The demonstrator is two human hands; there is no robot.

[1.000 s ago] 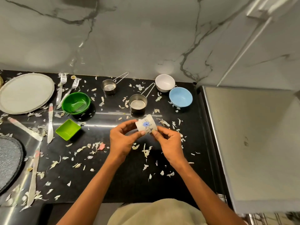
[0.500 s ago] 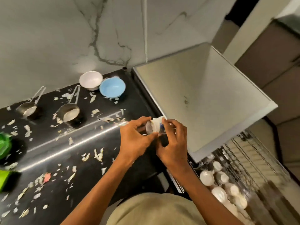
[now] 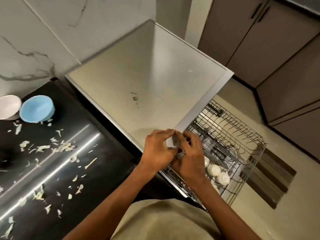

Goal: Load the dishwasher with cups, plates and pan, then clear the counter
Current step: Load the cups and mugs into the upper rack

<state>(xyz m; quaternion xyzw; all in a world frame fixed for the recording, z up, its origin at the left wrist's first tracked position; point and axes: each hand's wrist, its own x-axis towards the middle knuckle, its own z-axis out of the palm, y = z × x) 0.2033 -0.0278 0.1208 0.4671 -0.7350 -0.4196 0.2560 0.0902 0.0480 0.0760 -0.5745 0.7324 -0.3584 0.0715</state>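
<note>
**One more cup on its way to the rack**

Some small white cups (image 3: 214,170) already sit in the pulled-out wire dishwasher rack (image 3: 242,146), just below and right of the fingers. Two round bowls, one blue (image 3: 37,109) and one white (image 3: 8,106), wait far to the left on the shiny black counter (image 3: 97,153), with lots of pale food scraps (image 3: 60,148). So I think plenty is left to do.

Both arms reach forward and meet over the rack's edge. The left hand (image 3: 158,151) and right hand (image 3: 190,153) pinch one small white cup (image 3: 171,142) between curled fingertips.
</note>
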